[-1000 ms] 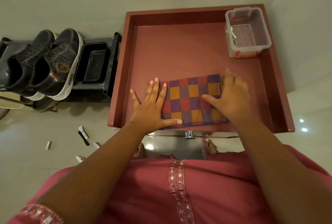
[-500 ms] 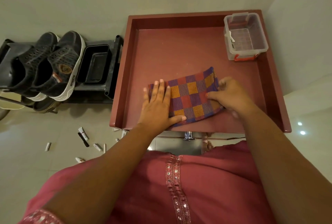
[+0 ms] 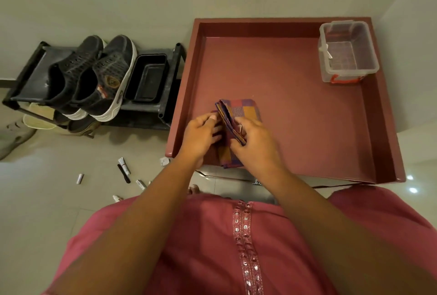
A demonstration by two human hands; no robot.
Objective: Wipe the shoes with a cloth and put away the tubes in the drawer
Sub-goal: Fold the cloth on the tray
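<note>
The checked cloth (image 3: 238,115) is held between both hands over the front left part of the open drawer (image 3: 295,110). It's gripped by the right hand (image 3: 256,144), with a folded edge pinched up between thumb and fingers, while the left hand (image 3: 201,136) is curled against the cloth's left side, thumb on top. The lower end of the cloth is draped down onto the drawer floor near the front rim.

Half a second back the cloth was spread flat and pressed under an open left palm; now it's been doubled over into a narrower bundle and partly lifted.

At the drawer's back right corner a clear plastic box (image 3: 347,51) with a red latch is seen. Left of the drawer, a pair of dark shoes (image 3: 94,77) is set on a black rack (image 3: 165,86) beside a black tray (image 3: 147,77). Several small tubes (image 3: 124,166) are scattered on the pale tiled floor (image 3: 47,200) below the rack, well apart from the hands.
</note>
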